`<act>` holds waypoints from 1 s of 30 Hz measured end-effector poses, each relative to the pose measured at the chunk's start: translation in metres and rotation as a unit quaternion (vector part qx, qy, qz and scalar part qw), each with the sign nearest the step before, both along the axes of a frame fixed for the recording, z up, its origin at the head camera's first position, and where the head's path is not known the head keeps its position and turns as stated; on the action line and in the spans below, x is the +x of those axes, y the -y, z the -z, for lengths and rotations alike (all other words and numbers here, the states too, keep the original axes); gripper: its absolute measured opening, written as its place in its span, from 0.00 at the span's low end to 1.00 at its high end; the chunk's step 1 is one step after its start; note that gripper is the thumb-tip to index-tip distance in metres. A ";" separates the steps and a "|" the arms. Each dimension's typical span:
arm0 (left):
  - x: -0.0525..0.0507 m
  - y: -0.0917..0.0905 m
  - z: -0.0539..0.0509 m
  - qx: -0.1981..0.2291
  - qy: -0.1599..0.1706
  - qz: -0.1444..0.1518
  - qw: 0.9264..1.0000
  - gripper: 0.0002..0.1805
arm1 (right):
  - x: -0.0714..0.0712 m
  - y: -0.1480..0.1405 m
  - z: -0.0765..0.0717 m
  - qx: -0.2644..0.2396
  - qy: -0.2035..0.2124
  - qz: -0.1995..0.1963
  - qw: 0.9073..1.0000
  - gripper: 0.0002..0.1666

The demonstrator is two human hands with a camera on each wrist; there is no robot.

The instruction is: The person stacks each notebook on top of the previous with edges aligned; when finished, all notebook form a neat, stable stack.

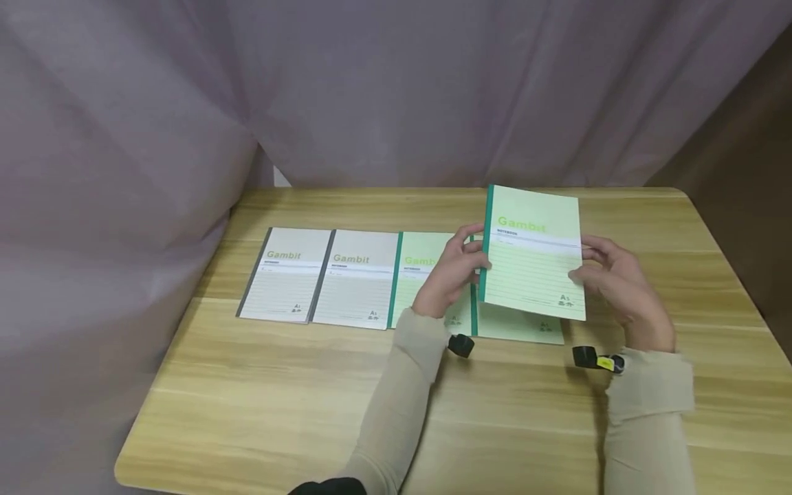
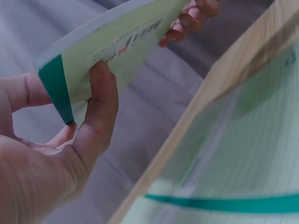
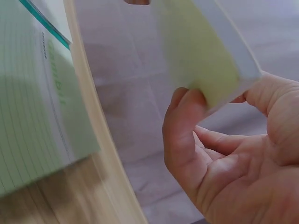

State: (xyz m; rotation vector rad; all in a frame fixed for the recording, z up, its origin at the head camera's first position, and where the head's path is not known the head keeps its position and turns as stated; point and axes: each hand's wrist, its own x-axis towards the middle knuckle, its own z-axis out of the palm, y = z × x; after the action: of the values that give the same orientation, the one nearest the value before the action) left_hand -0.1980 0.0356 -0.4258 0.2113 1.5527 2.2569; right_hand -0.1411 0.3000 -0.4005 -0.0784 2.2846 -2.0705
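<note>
A green notebook point(image 1: 535, 258) with a dark green spine is held up, tilted, above the table by both hands. My left hand point(image 1: 450, 273) grips its spine edge between thumb and fingers; the left wrist view shows fingers on the back cover, below a printed barcode point(image 2: 145, 30). On the opposite edge, my right hand point(image 1: 621, 285) pinches the notebook, thumb in front and fingers behind. Beneath it lies another green notebook point(image 1: 520, 328), partly hidden. A second lying green notebook point(image 1: 411, 295) is partly covered by my left hand.
Two grey notebooks, one at the far left point(image 1: 281, 292) and one beside it point(image 1: 355, 295), continue the row on the wooden table point(image 1: 260, 399). A grey-purple curtain point(image 1: 396, 89) hangs behind the table and along its left side.
</note>
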 end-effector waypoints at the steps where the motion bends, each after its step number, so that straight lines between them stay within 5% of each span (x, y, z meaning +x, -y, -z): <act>1: 0.000 0.002 0.000 -0.002 0.000 -0.003 1.000 0.38 | -0.001 0.002 0.000 0.011 -0.002 -0.001 1.000 0.31; 11: 0.000 0.023 0.005 -0.015 0.007 -0.020 1.000 0.39 | -0.010 0.023 -0.001 0.023 -0.011 -0.012 1.000 0.35; 24: 0.005 0.052 0.010 -0.051 0.020 -0.038 0.998 0.39 | -0.015 0.054 -0.001 0.143 0.031 -0.022 0.989 0.38; 30: 0.008 0.068 0.009 -0.060 0.012 -0.042 0.997 0.39 | -0.017 0.069 0.003 0.118 0.030 -0.027 0.992 0.38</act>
State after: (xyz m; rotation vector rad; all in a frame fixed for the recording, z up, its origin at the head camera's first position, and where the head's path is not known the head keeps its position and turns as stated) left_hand -0.1896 -0.0321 -0.4350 0.0867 1.7088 2.2109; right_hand -0.1578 0.2309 -0.4035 -0.0654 2.4405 -1.7392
